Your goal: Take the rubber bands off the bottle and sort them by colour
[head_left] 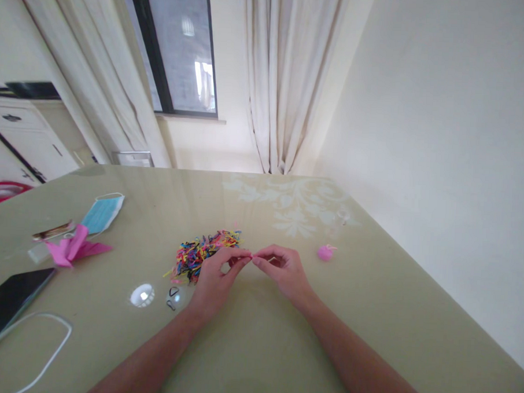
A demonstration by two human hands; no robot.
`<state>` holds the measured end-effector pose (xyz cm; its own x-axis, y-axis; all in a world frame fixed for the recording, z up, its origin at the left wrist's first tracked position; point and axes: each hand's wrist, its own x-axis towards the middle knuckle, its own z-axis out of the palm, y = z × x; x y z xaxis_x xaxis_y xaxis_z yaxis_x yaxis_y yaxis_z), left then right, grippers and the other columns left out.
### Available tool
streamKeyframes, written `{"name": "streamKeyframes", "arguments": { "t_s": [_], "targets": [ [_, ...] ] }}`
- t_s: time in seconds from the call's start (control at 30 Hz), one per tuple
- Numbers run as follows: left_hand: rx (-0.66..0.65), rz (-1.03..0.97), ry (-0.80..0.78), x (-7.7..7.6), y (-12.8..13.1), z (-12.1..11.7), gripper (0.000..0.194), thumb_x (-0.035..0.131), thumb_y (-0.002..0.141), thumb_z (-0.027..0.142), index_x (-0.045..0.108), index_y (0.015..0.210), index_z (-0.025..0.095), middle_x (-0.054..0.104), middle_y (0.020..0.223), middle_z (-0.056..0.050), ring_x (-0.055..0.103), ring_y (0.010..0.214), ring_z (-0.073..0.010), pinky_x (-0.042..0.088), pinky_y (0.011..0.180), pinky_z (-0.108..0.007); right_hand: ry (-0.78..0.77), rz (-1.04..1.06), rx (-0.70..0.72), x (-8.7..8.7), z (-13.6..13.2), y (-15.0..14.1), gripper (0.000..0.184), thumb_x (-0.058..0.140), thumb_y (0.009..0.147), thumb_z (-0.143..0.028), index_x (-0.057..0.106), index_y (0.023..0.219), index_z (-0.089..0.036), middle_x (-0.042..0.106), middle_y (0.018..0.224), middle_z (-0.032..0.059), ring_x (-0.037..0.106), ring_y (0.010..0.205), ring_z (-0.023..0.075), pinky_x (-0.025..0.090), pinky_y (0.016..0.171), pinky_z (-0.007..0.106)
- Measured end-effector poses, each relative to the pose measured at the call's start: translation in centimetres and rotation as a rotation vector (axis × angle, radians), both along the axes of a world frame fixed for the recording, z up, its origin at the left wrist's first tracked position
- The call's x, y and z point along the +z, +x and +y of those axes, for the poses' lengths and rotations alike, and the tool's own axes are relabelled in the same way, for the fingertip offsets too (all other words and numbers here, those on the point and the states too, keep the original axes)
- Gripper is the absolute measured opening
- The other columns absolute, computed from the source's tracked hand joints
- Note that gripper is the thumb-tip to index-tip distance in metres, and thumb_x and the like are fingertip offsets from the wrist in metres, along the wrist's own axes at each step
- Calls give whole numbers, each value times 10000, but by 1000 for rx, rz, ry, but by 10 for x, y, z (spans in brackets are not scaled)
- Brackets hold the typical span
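Note:
A heap of small multicoloured rubber bands point(194, 252) lies on the table, just beyond and left of my hands. My left hand point(217, 275) partly covers the heap's right side, its thumb and forefinger pinched together. Fingertip to fingertip with it, my right hand point(284, 273) makes a matching pinch. Between the two pinches shows a tiny bit of a pink rubber band point(251, 256), mostly hidden by the fingers. Two black rubber bands point(171, 297) lie apart from the heap, near my left wrist.
Right of my hands sits a small pink round object point(326, 252). At the left are a pink folded-paper bird point(75, 247), a blue face mask point(102, 213), a dark tablet or phone point(12, 298) and a white cable point(65, 335). A wall borders the table's right edge.

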<state>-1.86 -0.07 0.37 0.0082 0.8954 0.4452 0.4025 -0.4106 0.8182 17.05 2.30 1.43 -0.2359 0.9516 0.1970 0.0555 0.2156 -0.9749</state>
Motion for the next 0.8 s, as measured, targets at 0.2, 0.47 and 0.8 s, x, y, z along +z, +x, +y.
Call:
{"name": "streamKeyframes", "arguments": {
  "t_s": [0.2,0.47,0.8],
  "targets": [
    [-18,45,28,-1,0,0,177,657,959,370,786,996,255,799,978,-29,716,887,-192,556,787,-299,97,-70,-24,-1,3,3,232,804,822,-445,809,863,-216,787,807,56,707,733,200,566,695,315],
    [50,107,49,-4,-2,3,179,641,971,371,764,1003,245,787,944,-19,691,789,-172,545,737,-290,237,-145,-105,5,4,9,122,798,831,-341,788,783,-230,751,740,34,660,704,193,518,717,331],
    [11,729,127,-22,-7,6,317,589,997,252,662,1299,318,685,1390,-33,583,1278,-287,401,1062,-493,298,-81,-274,25,18,37,109,822,816,-370,834,806,-262,782,790,43,645,734,203,487,725,340]
  ]
}}
